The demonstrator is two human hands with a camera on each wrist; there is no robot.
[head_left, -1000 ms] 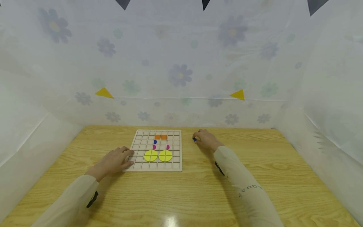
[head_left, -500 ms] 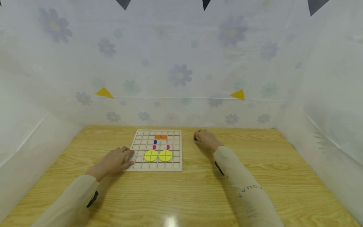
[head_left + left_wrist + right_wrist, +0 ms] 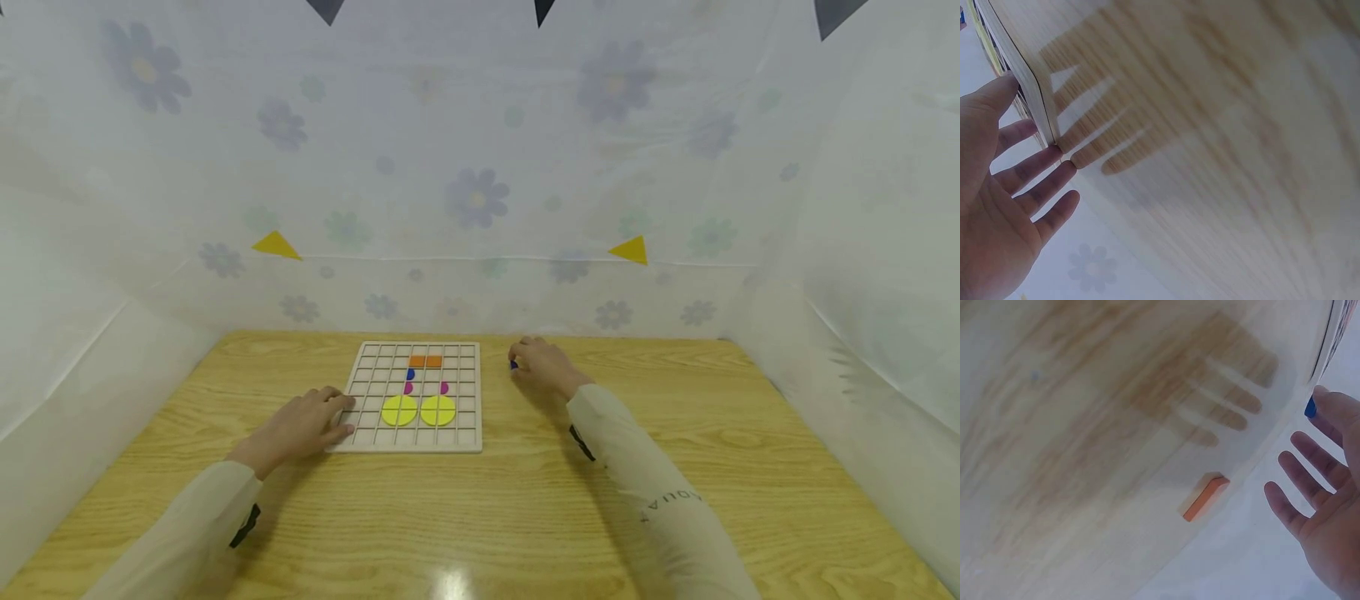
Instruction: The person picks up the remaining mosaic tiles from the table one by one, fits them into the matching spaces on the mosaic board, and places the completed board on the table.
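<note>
A pale square grid board [image 3: 466, 435] lies on the wooden table, left of centre in the head view. My left hand [image 3: 300, 423] rests at its left side, fingers loosely extended and thumb and fingertips on the edge; the left wrist view shows the thumb [image 3: 997, 94] at the rim. To the right of the board, my right hand [image 3: 546, 367] pinches a small blue piece [image 3: 1310, 407] between thumb and index finger, the other fingers spread. On the board sit a blue half-round piece [image 3: 410, 374], two orange pieces [image 3: 417, 362], two magenta half-rounds [image 3: 444, 388] and two yellow discs [image 3: 399, 410].
An orange block [image 3: 1207, 499] lies on the table beside my right hand in the right wrist view; the head view does not show it. White flowered sheeting [image 3: 480, 292] closes the table's back and sides. The wooden tabletop [image 3: 450, 517] stretches in front of the board.
My right hand has shifted only very slightly, with the blue piece still pinched. The left hand, the board and the pieces on it stay put.
</note>
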